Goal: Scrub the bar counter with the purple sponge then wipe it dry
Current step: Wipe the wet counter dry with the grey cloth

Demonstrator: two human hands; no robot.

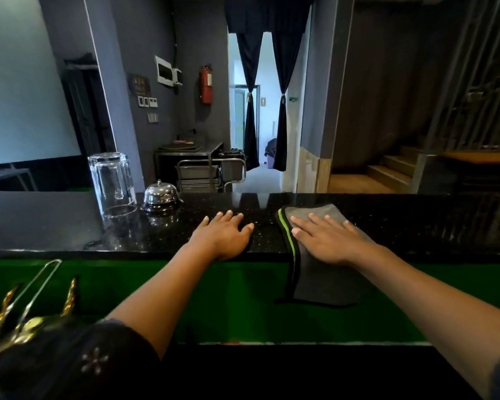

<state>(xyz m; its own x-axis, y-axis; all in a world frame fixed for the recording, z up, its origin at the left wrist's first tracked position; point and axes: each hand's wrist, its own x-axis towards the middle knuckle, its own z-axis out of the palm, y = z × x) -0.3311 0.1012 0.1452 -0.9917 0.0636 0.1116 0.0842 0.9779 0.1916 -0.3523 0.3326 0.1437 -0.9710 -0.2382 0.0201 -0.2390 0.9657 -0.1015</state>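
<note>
The bar counter (416, 223) is a glossy black speckled stone slab running across the view. My right hand (326, 236) presses flat, fingers straight, on a grey cloth (324, 281) with a green stripe; the cloth lies on the counter and hangs over its near edge. My left hand (224, 233) rests palm down on the bare counter to the left of the cloth, fingers spread. No purple sponge is in view.
An upturned clear glass (113, 183) and a chrome call bell (160, 193) stand on the counter's left part. Below the near edge runs a green ledge (243, 298). Metal tongs (32, 293) and gold utensils sit at lower left.
</note>
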